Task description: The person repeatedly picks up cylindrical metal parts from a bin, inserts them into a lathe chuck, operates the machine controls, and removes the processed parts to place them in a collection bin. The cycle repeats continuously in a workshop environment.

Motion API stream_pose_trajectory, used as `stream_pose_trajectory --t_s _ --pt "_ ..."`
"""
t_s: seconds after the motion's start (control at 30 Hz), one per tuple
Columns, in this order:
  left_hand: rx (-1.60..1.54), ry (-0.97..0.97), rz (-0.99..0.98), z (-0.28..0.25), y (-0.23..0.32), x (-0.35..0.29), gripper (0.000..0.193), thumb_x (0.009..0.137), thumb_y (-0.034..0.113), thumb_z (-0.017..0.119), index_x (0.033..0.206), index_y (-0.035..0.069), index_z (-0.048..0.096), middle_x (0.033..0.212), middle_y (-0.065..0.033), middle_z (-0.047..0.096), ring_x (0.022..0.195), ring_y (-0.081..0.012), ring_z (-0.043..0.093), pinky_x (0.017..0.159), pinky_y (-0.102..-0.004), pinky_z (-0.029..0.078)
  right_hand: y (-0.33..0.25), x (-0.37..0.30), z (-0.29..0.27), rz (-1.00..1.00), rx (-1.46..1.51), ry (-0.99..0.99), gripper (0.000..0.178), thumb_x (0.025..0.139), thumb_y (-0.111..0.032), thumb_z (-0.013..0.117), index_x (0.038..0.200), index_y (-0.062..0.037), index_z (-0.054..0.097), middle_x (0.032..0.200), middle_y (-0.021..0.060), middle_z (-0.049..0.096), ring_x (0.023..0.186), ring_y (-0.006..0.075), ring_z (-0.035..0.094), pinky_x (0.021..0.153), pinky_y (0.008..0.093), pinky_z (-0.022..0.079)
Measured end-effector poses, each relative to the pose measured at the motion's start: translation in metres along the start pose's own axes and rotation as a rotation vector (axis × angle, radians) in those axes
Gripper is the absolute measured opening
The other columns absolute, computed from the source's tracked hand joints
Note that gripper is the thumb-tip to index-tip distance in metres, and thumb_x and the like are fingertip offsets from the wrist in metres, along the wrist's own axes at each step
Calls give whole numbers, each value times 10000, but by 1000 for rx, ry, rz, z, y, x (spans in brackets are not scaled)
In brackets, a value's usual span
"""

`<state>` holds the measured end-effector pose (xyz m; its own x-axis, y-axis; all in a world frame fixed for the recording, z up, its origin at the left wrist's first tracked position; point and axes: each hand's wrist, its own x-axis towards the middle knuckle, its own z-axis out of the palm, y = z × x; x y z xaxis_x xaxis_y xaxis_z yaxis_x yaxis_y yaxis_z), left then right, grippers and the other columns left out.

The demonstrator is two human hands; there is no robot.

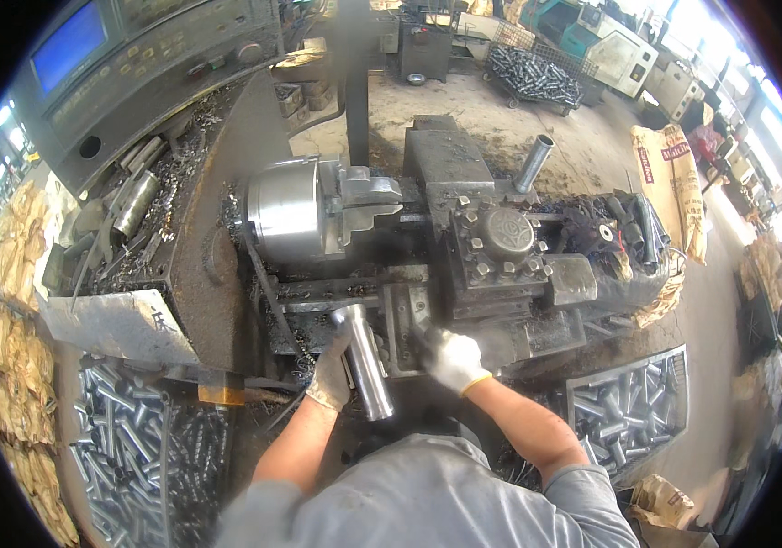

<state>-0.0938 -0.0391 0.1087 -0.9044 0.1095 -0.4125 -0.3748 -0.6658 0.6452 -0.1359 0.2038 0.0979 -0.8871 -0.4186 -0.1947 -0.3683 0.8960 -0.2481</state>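
My left hand (330,373), in a pale work glove, is closed around a shiny metal tube (368,365). The tube is tilted, its flared upper end (348,315) towards the machine and its lower end near my body. To the right, my right hand (457,362), in a white glove, is closed at the front of the lathe, beside a dark metal slide (405,320). Whatever its fingers hold is dark and blurred. Beyond both hands are the lathe's chuck (286,215) with stepped jaws and the round bolted tool post (508,233). Nothing shows gripped in the jaws.
Another metal tube (534,164) stands upright behind the tool post. Bins of metal tubes flank me, one at left (117,429) and one at right (628,406). A control panel (126,68) rises at upper left. Dark chips (195,137) litter the machine; a loaded cart (533,75) stands farther back.
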Motion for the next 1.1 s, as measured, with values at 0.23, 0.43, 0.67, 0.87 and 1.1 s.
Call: stream_pose_trajectory --t_s 0.23,0.43,0.67,0.87,1.1 --pt "-383 -142 187 31 3 20 505 1093 512 549 1332 74 629 1240 -88 698 1157 -245 667 1023 -452 542 -14 22 -72 57 844 -256 652 852 -550 832 1160 19 744 980 197 784 897 293 747 854 419 583" --pt "253 -202 401 108 34 23 576 1119 482 443 1406 8 600 1256 -121 711 1133 -268 687 1022 -458 551 -43 5 -125 -10 901 6 991 693 -398 867 1526 -30 477 1170 257 751 1116 387 743 969 438 588" --pt "787 -74 547 103 -15 129 377 1070 310 621 1327 36 650 1169 -76 700 1037 -205 661 946 -351 545 18 70 -279 -579 162 393 619 672 -285 801 1231 -53 669 927 216 741 797 420 758 712 515 629" --pt "399 184 407 -2 -20 69 281 1048 205 721 1243 8 679 1071 -35 716 954 -149 667 897 -316 566 74 215 -276 -553 -647 284 346 744 -249 813 1049 -90 774 926 185 785 879 375 786 785 490 630" --pt "95 815 278 -135 -89 -65 222 1025 233 697 1179 73 695 1078 -104 761 954 -255 749 815 -383 632 94 275 -212 -349 -262 -323 686 643 -427 892 1207 -73 726 1022 193 796 954 373 775 845 468 607"
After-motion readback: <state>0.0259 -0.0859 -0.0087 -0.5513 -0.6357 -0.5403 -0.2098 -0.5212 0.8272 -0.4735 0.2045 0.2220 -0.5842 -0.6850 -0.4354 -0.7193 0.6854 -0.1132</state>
